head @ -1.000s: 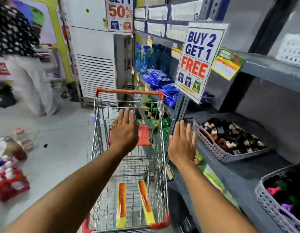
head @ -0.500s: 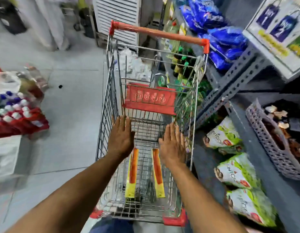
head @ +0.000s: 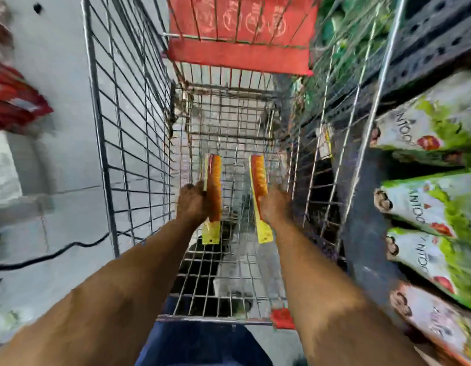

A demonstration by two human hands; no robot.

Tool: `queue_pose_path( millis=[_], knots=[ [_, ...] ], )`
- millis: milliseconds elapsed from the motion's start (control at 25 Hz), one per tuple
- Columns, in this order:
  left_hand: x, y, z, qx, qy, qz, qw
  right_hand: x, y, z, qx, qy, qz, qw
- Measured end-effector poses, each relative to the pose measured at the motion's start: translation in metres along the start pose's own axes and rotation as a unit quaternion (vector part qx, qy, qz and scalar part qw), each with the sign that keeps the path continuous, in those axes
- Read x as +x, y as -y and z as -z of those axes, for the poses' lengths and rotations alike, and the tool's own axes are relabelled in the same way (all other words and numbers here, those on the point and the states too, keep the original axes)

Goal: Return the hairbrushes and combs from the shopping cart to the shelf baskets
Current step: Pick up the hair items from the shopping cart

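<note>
Red packs (head: 15,99) lie blurred on the floor at far left, no writing legible. Deep in the wire shopping cart (head: 128,128), the left hand (head: 193,204) is closed around one orange comb (head: 214,191) on a yellow card, and the right hand (head: 274,207) grips a second orange comb (head: 258,180) alike. Green-and-white bags (head: 435,207) at right show partial letters, "NTOO".

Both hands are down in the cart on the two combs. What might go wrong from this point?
1. Each comb, left and right, is held at mid-length, so either may tip and slip on lifting.
2. The cart's wire floor has open gaps; a dropped comb could wedge there.
3. The right hand is near the wire side and may knock it.
</note>
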State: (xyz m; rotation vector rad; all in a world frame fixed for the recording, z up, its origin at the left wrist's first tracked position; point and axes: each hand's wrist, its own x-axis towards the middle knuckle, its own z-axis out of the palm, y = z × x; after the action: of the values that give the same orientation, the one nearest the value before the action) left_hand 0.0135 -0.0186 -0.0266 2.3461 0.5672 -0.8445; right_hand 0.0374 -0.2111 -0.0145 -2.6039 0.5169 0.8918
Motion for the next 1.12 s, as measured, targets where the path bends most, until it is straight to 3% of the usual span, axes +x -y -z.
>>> queue_pose_path(
  millis=[240,480,800,1000,1120],
  knots=[
    [0.011,0.012,-0.026,-0.008,-0.012,0.1,0.995,0.012,-0.006,-0.033,-0.007,-0.036,-0.051,0.998],
    [0.016,0.006,-0.027,-0.025,-0.049,0.135,0.989,0.022,-0.008,-0.042,0.012,-0.036,-0.065,0.997],
    [0.02,-0.012,-0.037,-0.056,-0.027,0.207,0.976,0.019,0.0,-0.041,-0.006,-0.048,-0.085,0.995],
    [0.023,-0.013,-0.029,-0.077,-0.009,0.211,0.974,0.018,0.003,-0.035,-0.002,-0.042,-0.096,0.995],
    [0.023,-0.006,-0.029,-0.145,-0.022,0.202,0.968,0.015,0.006,-0.025,0.023,-0.019,-0.099,0.995]
  ],
)
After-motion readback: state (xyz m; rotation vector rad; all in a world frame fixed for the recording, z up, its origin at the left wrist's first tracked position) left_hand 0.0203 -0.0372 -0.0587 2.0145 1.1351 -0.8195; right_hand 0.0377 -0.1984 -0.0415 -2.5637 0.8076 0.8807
